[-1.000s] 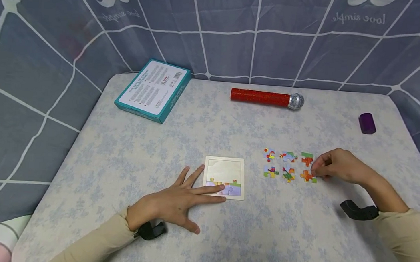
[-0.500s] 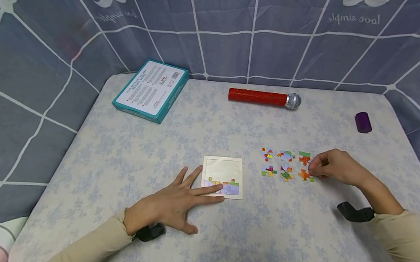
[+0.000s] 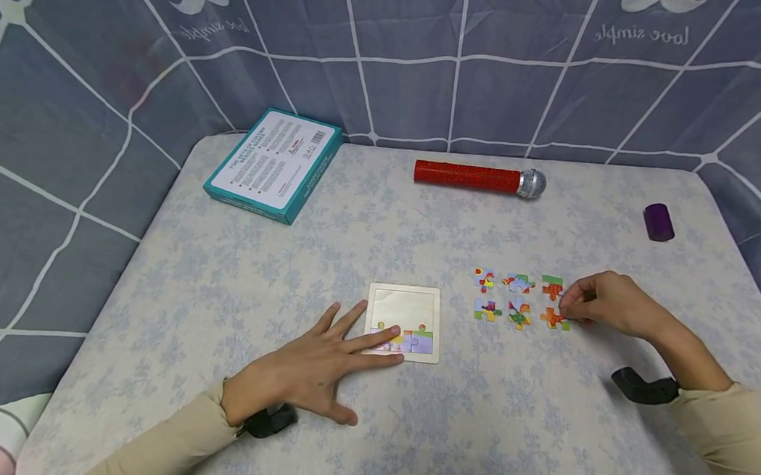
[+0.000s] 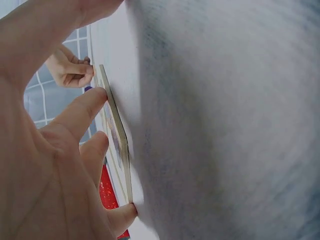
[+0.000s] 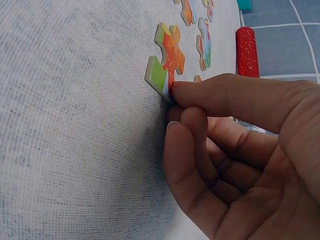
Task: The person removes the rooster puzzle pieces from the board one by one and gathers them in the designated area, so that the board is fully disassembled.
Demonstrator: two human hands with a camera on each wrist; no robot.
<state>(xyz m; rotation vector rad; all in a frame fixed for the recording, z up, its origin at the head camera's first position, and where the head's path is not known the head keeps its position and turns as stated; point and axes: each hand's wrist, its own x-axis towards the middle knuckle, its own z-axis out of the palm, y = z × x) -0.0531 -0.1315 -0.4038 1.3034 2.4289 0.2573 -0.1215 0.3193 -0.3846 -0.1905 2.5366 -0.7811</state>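
Note:
My left hand (image 3: 310,371) lies with fingers spread, fingertips on the lower left part and rim of a square wooden puzzle tray (image 3: 437,306). Along the tray's bottom runs a row of fitted pieces (image 3: 423,342), partly covered by those fingers. In the left wrist view the fingertips touch the tray's edge (image 4: 126,150). Over on the right, my right hand (image 3: 605,302) pinches the corner of an orange and green puzzle piece (image 5: 170,60) between thumb and forefinger, the piece against the cloth. Another orange and green piece (image 3: 552,286) is just behind it.
Several loose puzzle pieces (image 3: 519,283) form two rows between the tray and the right hand. Farther back are a teal box (image 3: 274,162), a red toy microphone (image 3: 469,176) and a purple cylinder (image 3: 659,222). A grey checked curtain (image 3: 409,97) hangs behind the table.
The view has shifted slightly. My left fingertips have slid a little back and left on the tray. The right hand keeps its place at the same puzzle piece.

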